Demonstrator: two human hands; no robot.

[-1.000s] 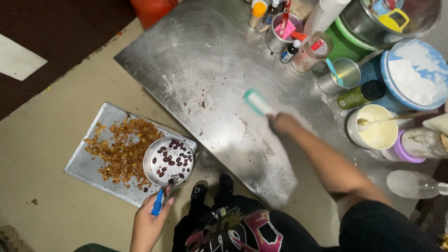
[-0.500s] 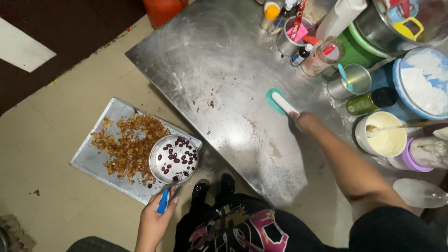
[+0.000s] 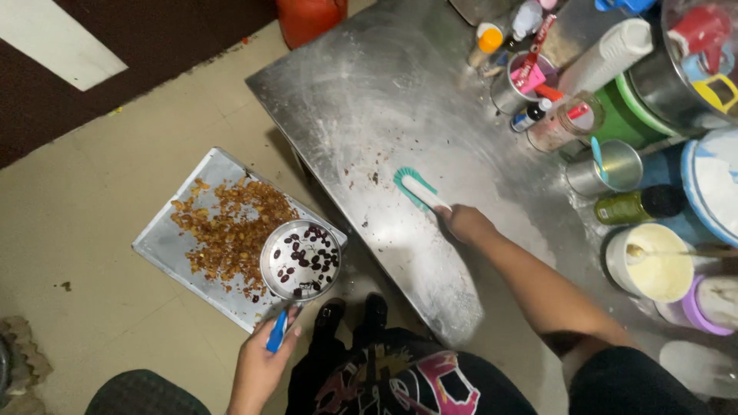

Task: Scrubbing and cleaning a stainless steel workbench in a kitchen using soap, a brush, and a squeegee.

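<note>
Head view, sole entry.

Right hand (image 3: 465,223): fingers wrapped shut around the white handle of a teal scrubbing brush (image 3: 413,187), bristles down on the steel table (image 3: 361,100). Against the pictures a second and half a second before, the brush head sat nearer the person and nearer the table's front edge, having been farther out toward the jars; the stroke read as a pull inward, which, as a judgement, meant crumbs were being drawn toward the edge.

Left hand (image 3: 261,367): fingers closed on the blue handle of a small metal saucepan (image 3: 300,260), held just beside and below the table edge, over the baking tray (image 3: 165,250). Its place relative to the tray had barely altered across the three pictures. The saucepan held dark beans or berries dusted with white.

Baking tray: on the floor, carrying a heap of brown crumbs (image 3: 231,230).

Table surface: white dusting and a few dark specks near the brush.

Far edge: a metal cup (image 3: 611,165), a green bottle (image 3: 638,205), a tub of cream-coloured paste (image 3: 653,265), well apart from the brush.
</note>
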